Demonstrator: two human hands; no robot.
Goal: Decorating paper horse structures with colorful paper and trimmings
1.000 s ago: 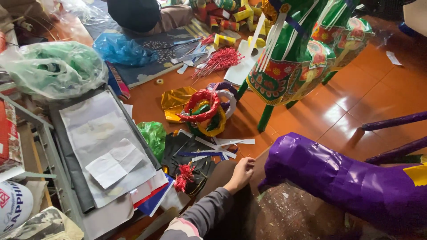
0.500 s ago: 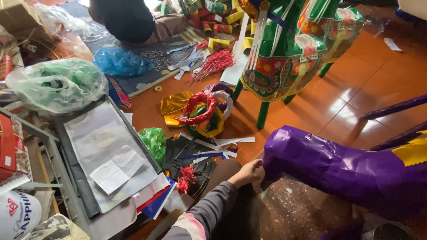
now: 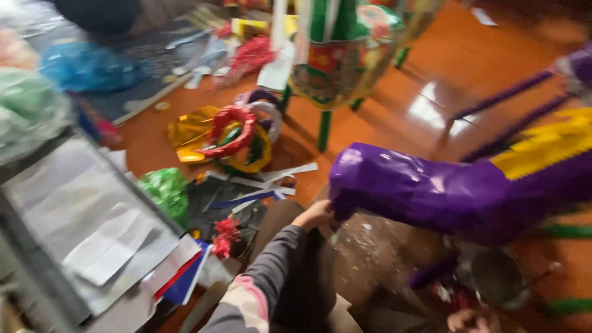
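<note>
On the wooden floor [image 3: 394, 117]: purple paper figure [image 3: 431, 191], largely wrapped with yellow fringe fitted, left hand [image 3: 316, 216] pinching its end; right hand [image 3: 465, 320] grip indiscernible, loose trimmings [image 3: 240, 139] unused.

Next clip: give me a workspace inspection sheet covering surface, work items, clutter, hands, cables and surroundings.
Surface: glossy orange-brown floor, littered with scraps.
Work items: large purple foil-covered paper figure with a yellow fringed band; a small metal pot below it.
Clutter: red and yellow rings, green foil wad, white paper strips, grey sheets, plastic bags.
Hands: left hand touches the figure's end; right hand low at the frame edge, blurred, grip unclear.
Cables: nothing seen.
Surroundings: green patterned paper figure on green legs; another person, dark and blurred, at top left.
</note>
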